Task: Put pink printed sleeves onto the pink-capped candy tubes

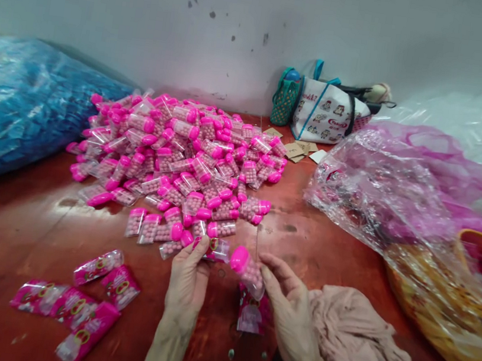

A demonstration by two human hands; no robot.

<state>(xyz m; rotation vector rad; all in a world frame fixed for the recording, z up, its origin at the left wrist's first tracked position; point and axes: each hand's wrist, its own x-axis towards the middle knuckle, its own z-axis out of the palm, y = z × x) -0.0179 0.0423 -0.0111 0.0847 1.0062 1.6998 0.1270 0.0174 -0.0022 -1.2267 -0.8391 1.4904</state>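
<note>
Currently, right hand (290, 307) holds one bottle (248, 270), left hand (190, 272) one wrapper (218, 250).

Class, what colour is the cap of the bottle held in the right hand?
Bright pink; the cap shows best in the head view.

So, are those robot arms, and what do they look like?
No, they are a person's own: the left hand and right hand have slender, jointed fingers and wear no gloves. The forearms are bare as far as the view shows, with no sleeves, cables or markings visible.
</note>
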